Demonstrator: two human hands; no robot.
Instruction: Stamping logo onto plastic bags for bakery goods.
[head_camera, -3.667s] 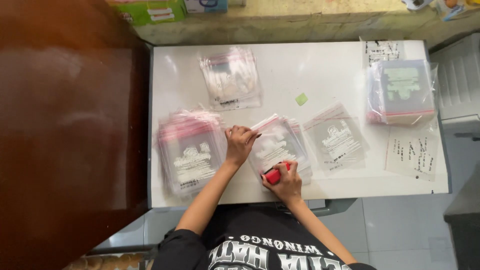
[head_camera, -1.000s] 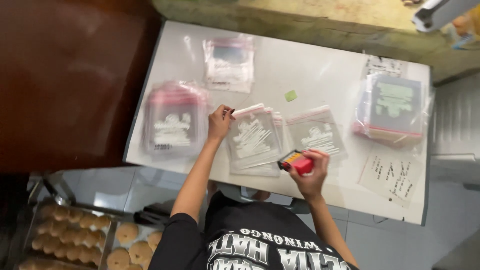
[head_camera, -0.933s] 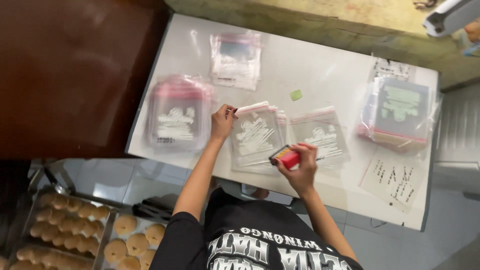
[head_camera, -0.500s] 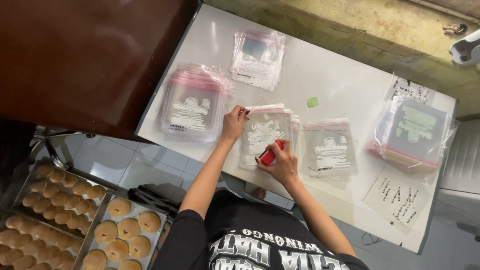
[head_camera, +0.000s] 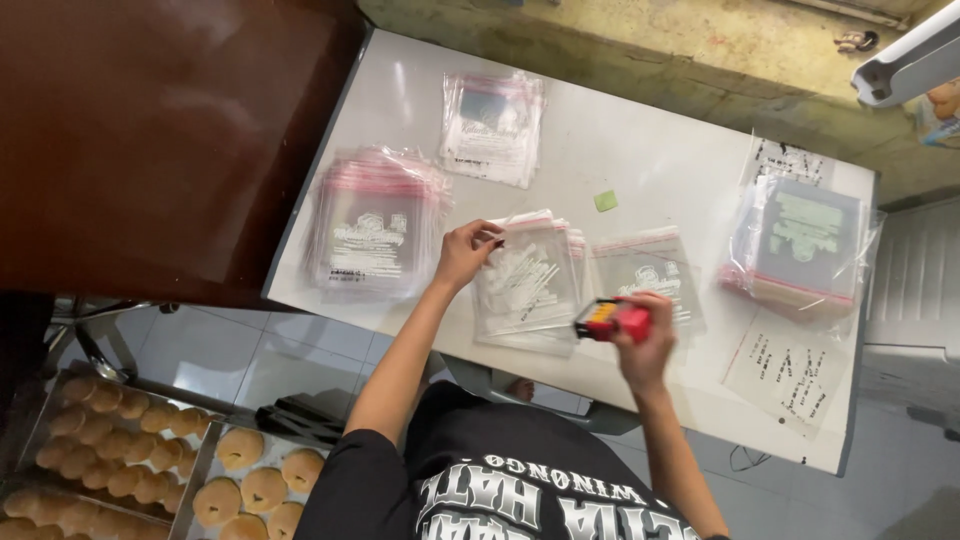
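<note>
Step in hand looked like stamping: person was working through the middle stack of clear printed bags (head_camera: 527, 285) on the white table (head_camera: 640, 150). Left hand (head_camera: 465, 252) sat at the stack's upper-left corner, fingers curled and pinching the top bag's edge. Right hand (head_camera: 640, 335) was wrapped tight around a red hand stamper (head_camera: 608, 318), held just off the stack's lower-right corner, apparently lifted clear of the bag; contact hard to confirm.

Next move, by my read: bring the stamper down square on the top bag while the left hand keeps it flat, then peel that bag off toward a side pile. Bags are slick, so the stack could skate.

Other piles: red-edged bag stack (head_camera: 375, 225) to the left, single bag (head_camera: 645, 275) just right of the working stack, far stack (head_camera: 492, 125) near the back edge, wrapped bag bundle (head_camera: 800, 245) at right, handwritten paper sheet (head_camera: 785, 365) below it. Trays of round buns (head_camera: 110, 455) on the floor lower left.

Versus half a second earlier: stamper was then over the stack's middle; it had since moved right and off it. Left hand held its corner. Camera view shifted slightly.
</note>
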